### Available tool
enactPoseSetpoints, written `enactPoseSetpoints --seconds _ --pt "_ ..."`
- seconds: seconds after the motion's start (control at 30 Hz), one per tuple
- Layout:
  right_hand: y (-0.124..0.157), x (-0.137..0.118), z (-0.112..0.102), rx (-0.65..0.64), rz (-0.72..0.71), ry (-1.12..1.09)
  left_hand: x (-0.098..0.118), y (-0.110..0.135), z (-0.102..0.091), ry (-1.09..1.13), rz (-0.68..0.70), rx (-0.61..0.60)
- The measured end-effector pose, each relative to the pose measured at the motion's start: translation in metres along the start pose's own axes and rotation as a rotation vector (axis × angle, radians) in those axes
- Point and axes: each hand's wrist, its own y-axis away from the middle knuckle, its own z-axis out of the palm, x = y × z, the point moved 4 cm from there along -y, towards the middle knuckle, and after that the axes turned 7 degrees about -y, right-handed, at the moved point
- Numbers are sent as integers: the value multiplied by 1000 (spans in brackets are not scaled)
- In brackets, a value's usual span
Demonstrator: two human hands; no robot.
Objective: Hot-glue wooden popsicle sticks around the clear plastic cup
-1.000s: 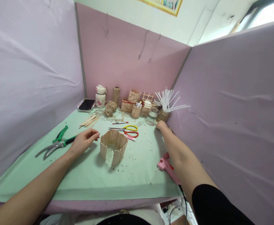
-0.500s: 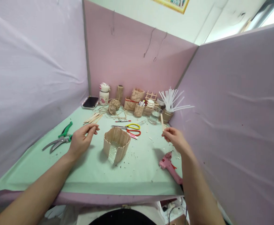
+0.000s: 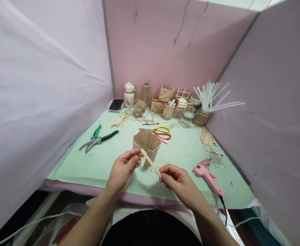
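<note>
Both hands hold one flat wooden craft stick (image 3: 150, 162) above the near edge of the green table (image 3: 101, 167). My left hand (image 3: 124, 169) pinches its far upper end. My right hand (image 3: 177, 180) pinches its near lower end. Just behind the stick stands a cup-shaped holder (image 3: 146, 143) made of upright wooden sticks, with a clear glass inside. Neither hand touches the holder.
A pink glue gun (image 3: 208, 174) lies at the right, with loose sticks (image 3: 207, 138) behind it. Green-handled pliers (image 3: 98, 137) lie at the left. Yellow and red scissors (image 3: 160, 132), twine (image 3: 140, 108), a phone (image 3: 116, 104), small baskets and white glue rods (image 3: 211, 97) crowd the back. Purple partitions enclose three sides.
My right hand brought a stick from the right rear toward me. My left hand came over and took the stick's other end. The view tilted down and shifted.
</note>
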Motion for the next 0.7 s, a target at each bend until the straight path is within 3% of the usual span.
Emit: enactPoseSetpoints --seconds 0.2,0.33,0.5,0.7 --pt "0 13 8 17 -37 146 -10 2 0 107 -147 -5" --pt "2 9 -1 101 -110 256 -13 6 -7 150 -71 59" --pt "20 -6 -31 213 -250 507 -12 8 -35 151 39 150" --pt "50 6 -88 438 -203 721 -24 13 -62 158 50 217"
